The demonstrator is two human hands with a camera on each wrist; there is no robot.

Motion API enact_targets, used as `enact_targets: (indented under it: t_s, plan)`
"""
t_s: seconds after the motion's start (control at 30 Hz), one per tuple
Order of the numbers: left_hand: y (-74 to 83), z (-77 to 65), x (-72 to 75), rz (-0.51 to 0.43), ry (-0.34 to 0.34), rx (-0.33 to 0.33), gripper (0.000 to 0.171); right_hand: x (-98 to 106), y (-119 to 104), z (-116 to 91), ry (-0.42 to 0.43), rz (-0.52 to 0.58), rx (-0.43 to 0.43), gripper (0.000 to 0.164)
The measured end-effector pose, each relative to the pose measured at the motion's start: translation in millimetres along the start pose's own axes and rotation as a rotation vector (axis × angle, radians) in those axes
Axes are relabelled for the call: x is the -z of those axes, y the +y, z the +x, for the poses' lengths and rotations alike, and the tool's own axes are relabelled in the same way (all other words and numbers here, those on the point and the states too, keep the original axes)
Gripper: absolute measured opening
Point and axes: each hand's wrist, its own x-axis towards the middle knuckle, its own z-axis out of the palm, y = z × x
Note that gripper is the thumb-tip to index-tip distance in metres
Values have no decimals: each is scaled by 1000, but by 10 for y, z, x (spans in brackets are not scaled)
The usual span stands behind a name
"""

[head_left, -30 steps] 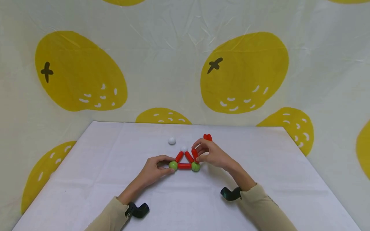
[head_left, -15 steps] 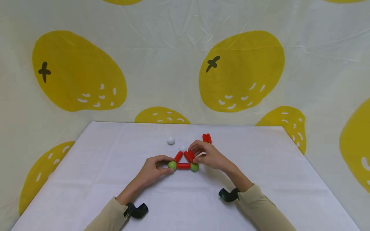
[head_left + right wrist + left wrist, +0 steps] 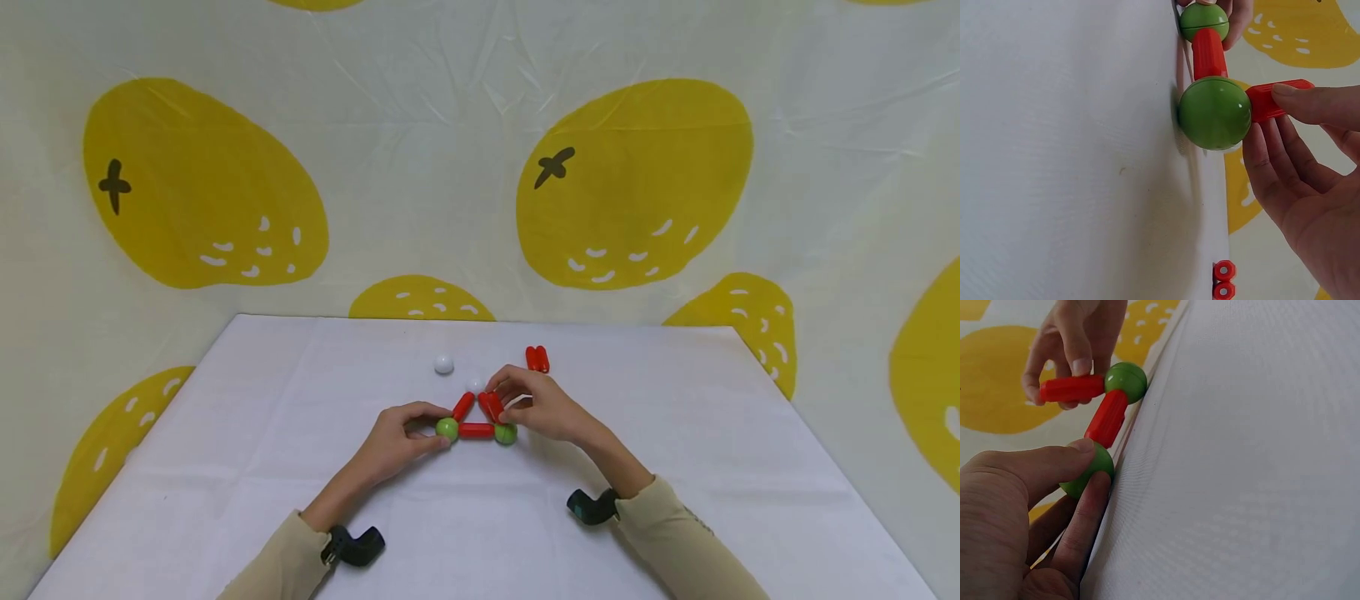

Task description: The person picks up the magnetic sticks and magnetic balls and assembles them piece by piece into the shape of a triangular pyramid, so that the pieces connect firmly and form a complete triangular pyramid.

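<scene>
Your left hand [image 3: 401, 435] pinches the left green ball [image 3: 447, 429] between thumb and fingers, at the near left corner of a triangular outline on the white table [image 3: 480, 533]. Your right hand [image 3: 543, 406] pinches the raised red rod [image 3: 1266, 102] by its sides, thumb against fingertips, just above the right green ball [image 3: 506, 434]. The lower end of that rod meets this ball, and the rod stands up steeply from it, between your two hands but much closer to the right one.

A crosswise red rod [image 3: 476, 430] joins the two green balls along the edge nearest you. Beyond it, the left slanting rod [image 3: 463, 407] and the right slanting rod [image 3: 484, 403] lean in toward the nearer white ball [image 3: 476, 385] at the far corner — the right one is partly covered by the rod you hold.

The green balls are smooth and glossy, with a fine seam line showing; the rods are bright red, with faceted sides. Farther off lie the farther white ball [image 3: 444, 364], ahead of your left hand, and two spare red rods [image 3: 537, 359] side by side, just beyond your right hand — their facing ends show grey centres
</scene>
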Motion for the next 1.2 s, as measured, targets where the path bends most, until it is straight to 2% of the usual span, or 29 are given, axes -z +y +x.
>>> enact_targets:
  t_s: [0.23,1.2]
  plan:
    - [14,3,-4,1,4,9,35,-29,12,18,10,-51,41,35]
    - [-5,-2,-5,18,2,-12,34,-82,8,2,51,-72,-27,37]
